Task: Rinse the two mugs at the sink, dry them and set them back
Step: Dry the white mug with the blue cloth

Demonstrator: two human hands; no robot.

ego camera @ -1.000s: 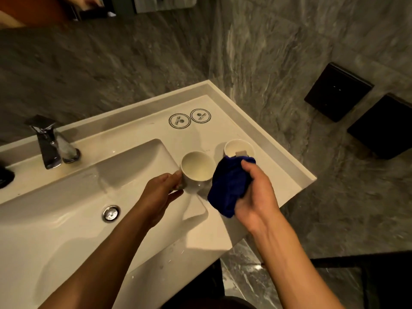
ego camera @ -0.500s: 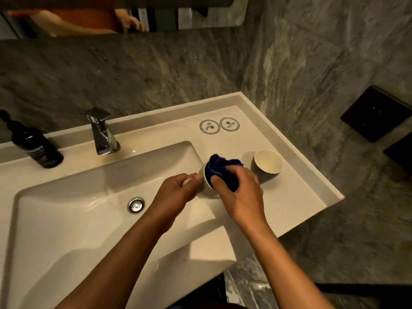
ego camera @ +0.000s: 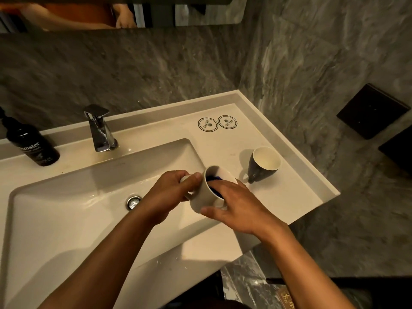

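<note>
My left hand [ego camera: 169, 192] grips the handle of a white mug [ego camera: 204, 197], held tilted over the right edge of the sink basin [ego camera: 66, 219]. A blue cloth [ego camera: 214, 185] is stuffed inside that mug, and the fingers of my right hand [ego camera: 236, 208] press it in while the thumb lies under the mug's wall. The second mug [ego camera: 264, 163], dark outside and white inside, stands on the counter [ego camera: 289, 197] just to the right, apart from my hands.
A chrome tap [ego camera: 99, 128] stands behind the basin, with a dark pump bottle [ego camera: 31, 141] at far left. Two round printed coasters [ego camera: 217, 123] lie at the back right of the counter. Marble walls close in behind and to the right; the counter's edge runs near the second mug.
My right hand has pushed the blue cloth from outside the white mug down into it. The mug now tilts toward the right hand. The view has shifted, showing tap and bottle.
</note>
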